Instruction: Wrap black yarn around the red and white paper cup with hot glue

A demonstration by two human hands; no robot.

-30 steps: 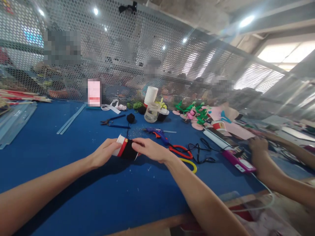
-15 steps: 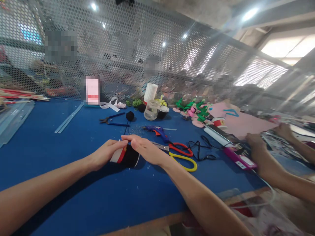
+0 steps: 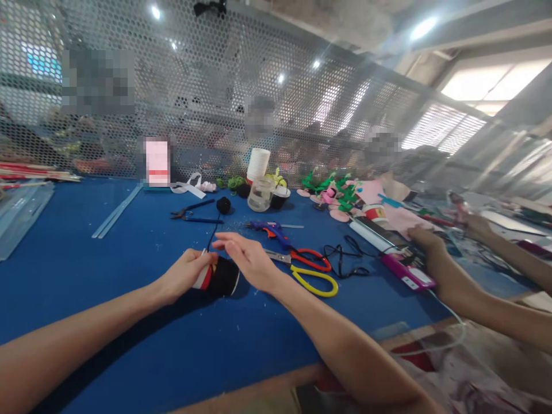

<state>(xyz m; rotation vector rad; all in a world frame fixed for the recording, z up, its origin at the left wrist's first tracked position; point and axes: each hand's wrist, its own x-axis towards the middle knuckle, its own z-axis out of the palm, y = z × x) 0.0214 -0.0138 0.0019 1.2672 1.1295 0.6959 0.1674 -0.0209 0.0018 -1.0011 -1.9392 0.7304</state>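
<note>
My left hand is closed around the rim end of a paper cup lying on its side. Black yarn covers the half near the base; a red and white band shows beside my fingers. From a small black yarn ball, a strand runs down to the cup by my left thumb. My right hand is just beyond the cup, fingers stretched out and thumb raised, its fingertips close to the strand. Whether they touch it I cannot tell. Scissors with red and yellow handles lie beside my right hand.
A blue glue gun and pliers lie behind my hands on the blue table. Farther back stand stacked paper cups and a clear plastic cup. A purple power strip lies at right, near another person's arm.
My right fingers have lifted a little away from the cup, and more of the strand shows. The cup has turned slightly in my left hand. The view has shifted slightly.
</note>
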